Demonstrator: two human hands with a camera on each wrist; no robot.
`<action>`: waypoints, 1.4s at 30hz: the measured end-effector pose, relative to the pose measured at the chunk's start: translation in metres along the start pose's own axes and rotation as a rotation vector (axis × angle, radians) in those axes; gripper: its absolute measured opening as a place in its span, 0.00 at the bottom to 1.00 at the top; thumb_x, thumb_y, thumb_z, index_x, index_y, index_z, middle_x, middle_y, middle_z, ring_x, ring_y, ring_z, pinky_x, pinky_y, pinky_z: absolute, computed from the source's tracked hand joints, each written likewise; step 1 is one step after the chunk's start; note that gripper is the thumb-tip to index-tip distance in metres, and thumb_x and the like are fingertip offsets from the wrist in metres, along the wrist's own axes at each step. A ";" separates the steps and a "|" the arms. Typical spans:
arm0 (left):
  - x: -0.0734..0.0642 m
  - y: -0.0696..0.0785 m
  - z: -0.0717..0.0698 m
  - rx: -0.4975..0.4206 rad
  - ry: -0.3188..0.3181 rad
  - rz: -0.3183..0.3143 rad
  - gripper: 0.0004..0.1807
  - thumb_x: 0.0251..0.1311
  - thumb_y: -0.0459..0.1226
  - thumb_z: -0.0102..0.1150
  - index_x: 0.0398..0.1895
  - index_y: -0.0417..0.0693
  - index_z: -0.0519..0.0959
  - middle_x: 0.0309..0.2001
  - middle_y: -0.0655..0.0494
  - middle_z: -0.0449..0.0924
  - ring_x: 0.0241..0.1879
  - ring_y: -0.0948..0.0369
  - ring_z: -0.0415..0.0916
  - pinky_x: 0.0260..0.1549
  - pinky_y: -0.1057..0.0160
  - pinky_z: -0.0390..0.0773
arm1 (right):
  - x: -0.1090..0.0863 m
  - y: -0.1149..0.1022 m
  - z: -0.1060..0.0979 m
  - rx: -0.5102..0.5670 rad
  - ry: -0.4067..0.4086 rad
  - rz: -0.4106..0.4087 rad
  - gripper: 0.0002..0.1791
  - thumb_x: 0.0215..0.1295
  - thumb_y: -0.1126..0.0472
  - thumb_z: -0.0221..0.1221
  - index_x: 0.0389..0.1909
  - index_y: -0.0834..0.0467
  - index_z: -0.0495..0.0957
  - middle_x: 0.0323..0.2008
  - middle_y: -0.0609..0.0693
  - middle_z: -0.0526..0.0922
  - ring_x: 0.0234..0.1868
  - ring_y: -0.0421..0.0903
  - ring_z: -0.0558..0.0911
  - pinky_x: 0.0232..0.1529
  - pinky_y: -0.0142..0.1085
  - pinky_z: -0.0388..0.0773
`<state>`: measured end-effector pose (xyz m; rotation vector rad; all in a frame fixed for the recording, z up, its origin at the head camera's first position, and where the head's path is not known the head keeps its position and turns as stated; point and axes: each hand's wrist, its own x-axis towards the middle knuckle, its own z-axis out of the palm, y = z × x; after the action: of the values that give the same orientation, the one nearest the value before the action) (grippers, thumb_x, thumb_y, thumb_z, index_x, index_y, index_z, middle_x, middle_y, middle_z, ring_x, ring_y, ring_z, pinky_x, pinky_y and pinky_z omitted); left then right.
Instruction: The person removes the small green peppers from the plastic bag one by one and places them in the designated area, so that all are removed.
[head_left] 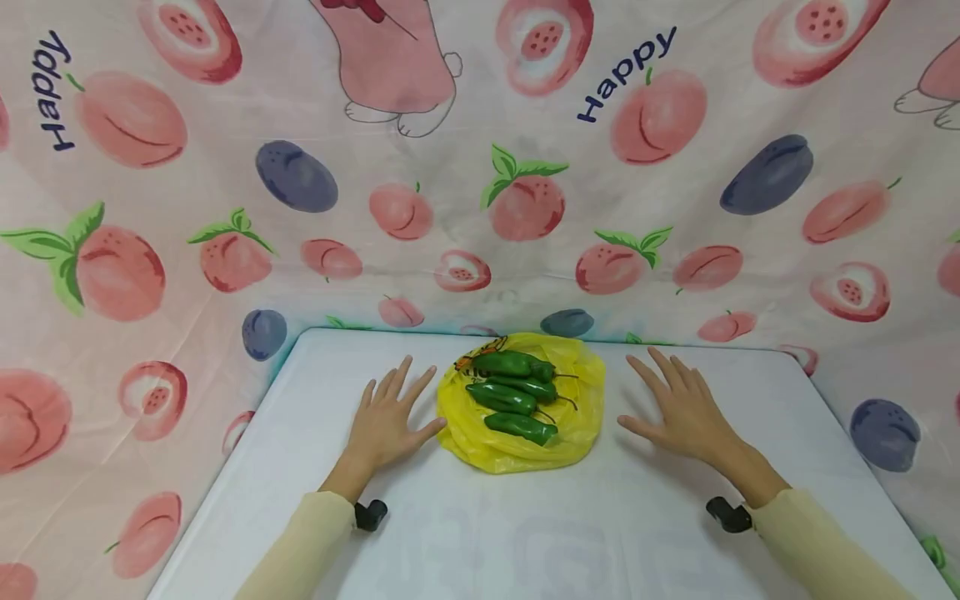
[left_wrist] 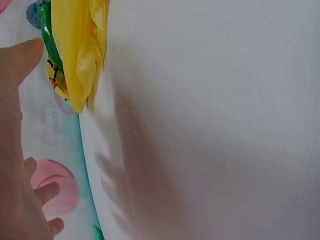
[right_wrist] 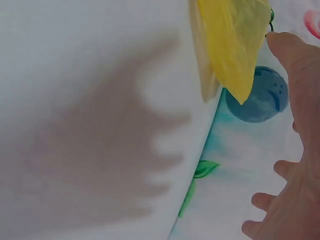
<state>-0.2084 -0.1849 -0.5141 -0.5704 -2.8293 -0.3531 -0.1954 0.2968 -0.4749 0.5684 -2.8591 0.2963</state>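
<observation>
Several green peppers (head_left: 504,397) with thin stems lie side by side on a yellow plastic bag (head_left: 577,417) spread on the white table. My left hand (head_left: 386,425) is held with fingers spread on the left of the bag, its thumb tip right at the bag's edge in the head view. On the other side my right hand (head_left: 686,417) also has its fingers spread and holds nothing, a small gap between its thumb and the bag. Both wrist views show the bag's side, with each hand's shadow on the tabletop. Black and orange printing marks the bag's far left corner.
The white table (head_left: 540,517) reaches back to a hanging cloth (head_left: 465,183) printed with peaches and plums, which also runs along both sides. A black wrist camera (head_left: 370,515) is worn at the left cuff, and another black camera (head_left: 729,515) at the right.
</observation>
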 end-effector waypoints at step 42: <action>0.007 0.021 0.029 -0.655 -0.139 -0.051 0.16 0.60 0.47 0.72 0.49 0.57 0.81 0.70 0.50 0.72 0.52 0.54 0.75 0.61 0.44 0.68 | 0.064 -0.025 -0.005 0.230 -0.028 -0.133 0.47 0.62 0.44 0.70 0.78 0.54 0.60 0.73 0.67 0.63 0.70 0.70 0.64 0.66 0.71 0.58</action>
<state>-0.2108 -0.1557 -0.5353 -0.6547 -2.8235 -1.3185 -0.2421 0.2524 -0.4511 0.8072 -2.8154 0.6041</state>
